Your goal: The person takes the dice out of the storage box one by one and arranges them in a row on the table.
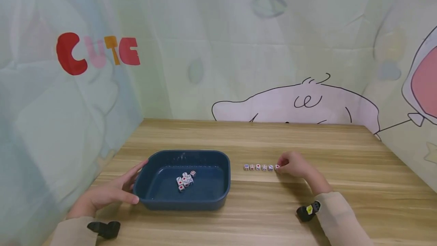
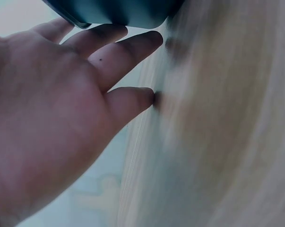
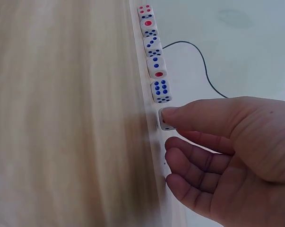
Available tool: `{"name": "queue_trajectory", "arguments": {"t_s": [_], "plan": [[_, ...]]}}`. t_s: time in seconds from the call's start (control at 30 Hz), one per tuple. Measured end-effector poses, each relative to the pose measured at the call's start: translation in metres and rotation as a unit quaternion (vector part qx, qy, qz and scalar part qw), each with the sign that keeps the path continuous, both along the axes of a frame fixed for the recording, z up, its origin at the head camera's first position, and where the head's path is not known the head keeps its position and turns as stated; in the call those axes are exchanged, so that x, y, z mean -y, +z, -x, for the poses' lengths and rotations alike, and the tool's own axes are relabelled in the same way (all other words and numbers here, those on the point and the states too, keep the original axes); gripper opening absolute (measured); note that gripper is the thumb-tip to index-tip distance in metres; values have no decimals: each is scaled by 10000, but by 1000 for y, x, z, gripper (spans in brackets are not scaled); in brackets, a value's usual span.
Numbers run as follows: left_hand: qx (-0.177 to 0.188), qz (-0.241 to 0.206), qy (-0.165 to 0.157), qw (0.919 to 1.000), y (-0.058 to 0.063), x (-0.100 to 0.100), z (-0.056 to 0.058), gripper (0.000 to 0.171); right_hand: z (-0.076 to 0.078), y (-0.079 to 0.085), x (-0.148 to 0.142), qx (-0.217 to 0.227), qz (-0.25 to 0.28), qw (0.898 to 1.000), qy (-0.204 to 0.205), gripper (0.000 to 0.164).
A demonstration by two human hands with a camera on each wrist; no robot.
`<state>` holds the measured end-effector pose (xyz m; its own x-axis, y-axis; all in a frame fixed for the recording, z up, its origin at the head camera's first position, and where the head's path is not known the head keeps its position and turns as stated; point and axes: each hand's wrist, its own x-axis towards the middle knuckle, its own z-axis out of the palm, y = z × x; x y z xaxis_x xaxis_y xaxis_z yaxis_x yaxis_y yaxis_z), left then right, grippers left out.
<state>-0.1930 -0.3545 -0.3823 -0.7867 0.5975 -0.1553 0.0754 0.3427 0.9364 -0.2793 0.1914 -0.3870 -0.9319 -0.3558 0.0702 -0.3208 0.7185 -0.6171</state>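
A small white die is pinched between the thumb and index finger of my right hand, at the right end of a row of dice. Its other fingers are loosely curled. In the right wrist view a narrow gap parts this die from its neighbour, which shows blue pips. My left hand lies with fingers spread along the left side of a dark blue rectangular tub, thumb near its front corner. Inside the tub, left of the row, a cluster of dice rests on the bottom.
All of this stands on a wood-grain table. Printed curtains close off its back and sides. A black strap piece sits at the right wrist and another black piece at the left.
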Motion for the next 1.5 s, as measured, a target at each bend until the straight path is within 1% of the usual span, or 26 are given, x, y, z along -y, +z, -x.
{"name": "queue_trajectory", "arguments": {"t_s": [0.13, 0.3, 0.47, 0.63, 0.77, 0.87, 1.03, 1.13, 1.27, 1.37, 1.5], "plan": [[46, 40, -26, 10000, 2, 0, -1, 105, -2, 1, 1, -83, 40, 9999, 91, 11], [155, -117, -91, 9998, 2, 1, -2, 106, -2, 0, 3, -72, 56, 9999, 77, 12], [166, -190, -93, 9996, 2, 1, -3, 106, -2, -1, 4, 9, 42, 10000, 35, 11], [110, -241, -124, 9996, 2, 1, -3, 106, -3, 5, 4, 209, -20, 9997, -120, 14], [64, -263, -149, 9995, 2, 1, -3, 105, -5, 16, 4, 131, -5, 9998, -151, 19], [50, -275, -155, 9995, 2, 0, -2, 104, -4, 28, 6, -143, 0, 9999, 22, 20], [14, -338, -186, 9993, 0, -1, 0, 104, -1, 53, 18, -316, -18, 9993, 218, 21], [88, -286, -122, 9995, 1, 0, -1, 105, -2, 67, 30, -318, -52, 9992, 239, 21], [30, -205, -85, 9997, 1, 0, -1, 105, -5, 81, 51, -304, -68, 9990, 336, 19], [-33, -129, -62, 9999, 2, 0, -2, 106, -8, 87, 68, -287, -5, 9982, 522, 20], [-1, -52, -21, 10000, 1, 1, -2, 106, -12, 90, 92, -286, 63, 9965, 788, 21]]}}
